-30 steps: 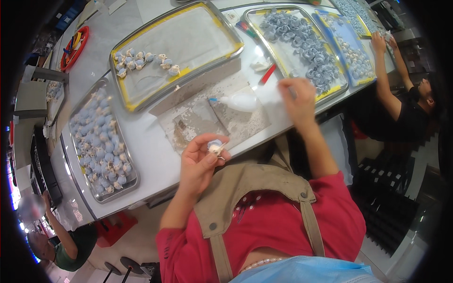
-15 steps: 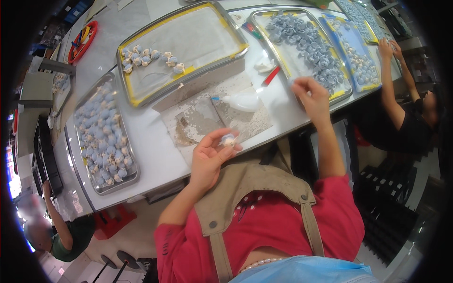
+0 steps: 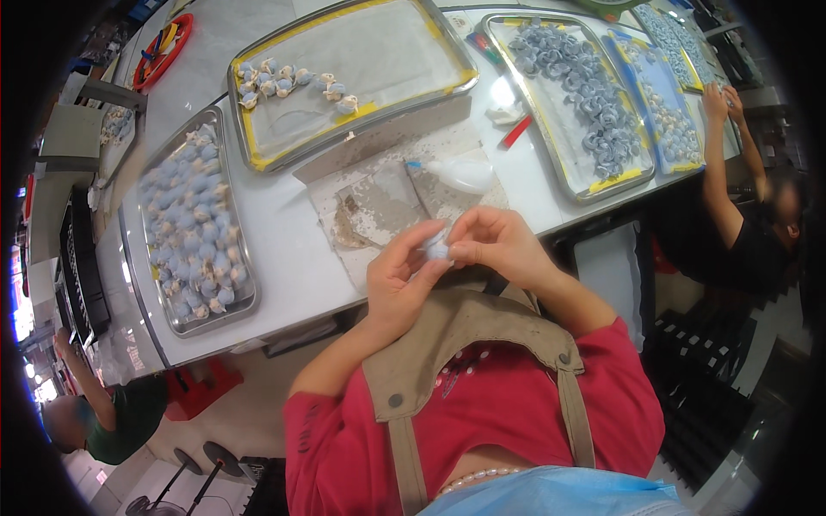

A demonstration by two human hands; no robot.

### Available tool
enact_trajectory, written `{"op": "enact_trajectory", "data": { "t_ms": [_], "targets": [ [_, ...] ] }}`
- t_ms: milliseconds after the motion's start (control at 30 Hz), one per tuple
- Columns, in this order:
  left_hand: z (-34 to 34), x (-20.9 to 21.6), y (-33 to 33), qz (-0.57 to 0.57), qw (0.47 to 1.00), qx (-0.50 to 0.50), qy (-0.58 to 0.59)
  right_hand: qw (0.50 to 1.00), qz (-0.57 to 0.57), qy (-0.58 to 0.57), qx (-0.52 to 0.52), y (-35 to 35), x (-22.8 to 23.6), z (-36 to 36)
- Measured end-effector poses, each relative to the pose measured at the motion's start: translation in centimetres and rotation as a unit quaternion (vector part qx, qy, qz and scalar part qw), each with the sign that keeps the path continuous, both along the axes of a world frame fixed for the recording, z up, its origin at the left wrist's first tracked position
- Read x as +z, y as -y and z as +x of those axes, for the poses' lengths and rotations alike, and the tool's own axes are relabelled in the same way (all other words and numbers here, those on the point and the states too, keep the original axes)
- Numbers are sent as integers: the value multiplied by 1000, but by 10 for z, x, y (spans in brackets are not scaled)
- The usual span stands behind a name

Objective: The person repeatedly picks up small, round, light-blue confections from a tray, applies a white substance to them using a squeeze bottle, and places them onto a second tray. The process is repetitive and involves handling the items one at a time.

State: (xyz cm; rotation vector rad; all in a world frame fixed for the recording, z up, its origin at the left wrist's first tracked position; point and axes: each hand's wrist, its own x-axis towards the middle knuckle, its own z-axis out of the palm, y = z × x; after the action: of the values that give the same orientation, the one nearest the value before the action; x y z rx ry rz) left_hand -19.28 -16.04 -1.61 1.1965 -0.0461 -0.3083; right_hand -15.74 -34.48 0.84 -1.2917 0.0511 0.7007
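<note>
My left hand holds a small blue-and-cream ornament between thumb and fingers, above the table's near edge. From the other side, the closed fingertips of my right hand pinch at the same ornament; they hide part of it, and I cannot tell whether a separate small piece is among them. Grey-blue curled pieces lie on a paper-lined metal tray at the right. Similar blue-and-cream ornaments fill a metal tray at the left.
A larger tray with yellow tape edges carries several ornaments at its left. Before me, a stained open box holds a white squeeze bottle. A red-handled tool lies beside it. A co-worker's hands are busy at far right; another person is at left.
My right hand has come from the right tray's edge, down and left, to meet my left hand at the ornament. My left hand has shifted slightly right. The whole view has shifted a little.
</note>
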Motion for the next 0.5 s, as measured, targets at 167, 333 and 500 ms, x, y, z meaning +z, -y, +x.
{"op": "enact_trajectory", "data": {
  "t_ms": [167,333,500],
  "targets": [
    [1,4,1,-24,999,31,11,898,-196,392,-39,-7,-1,-8],
    [2,7,3,-35,999,30,-2,784,-253,562,-74,-13,-7,-13],
    [1,6,5,-24,999,38,2,766,-270,575,-103,-15,-5,-15]
  ]
}}
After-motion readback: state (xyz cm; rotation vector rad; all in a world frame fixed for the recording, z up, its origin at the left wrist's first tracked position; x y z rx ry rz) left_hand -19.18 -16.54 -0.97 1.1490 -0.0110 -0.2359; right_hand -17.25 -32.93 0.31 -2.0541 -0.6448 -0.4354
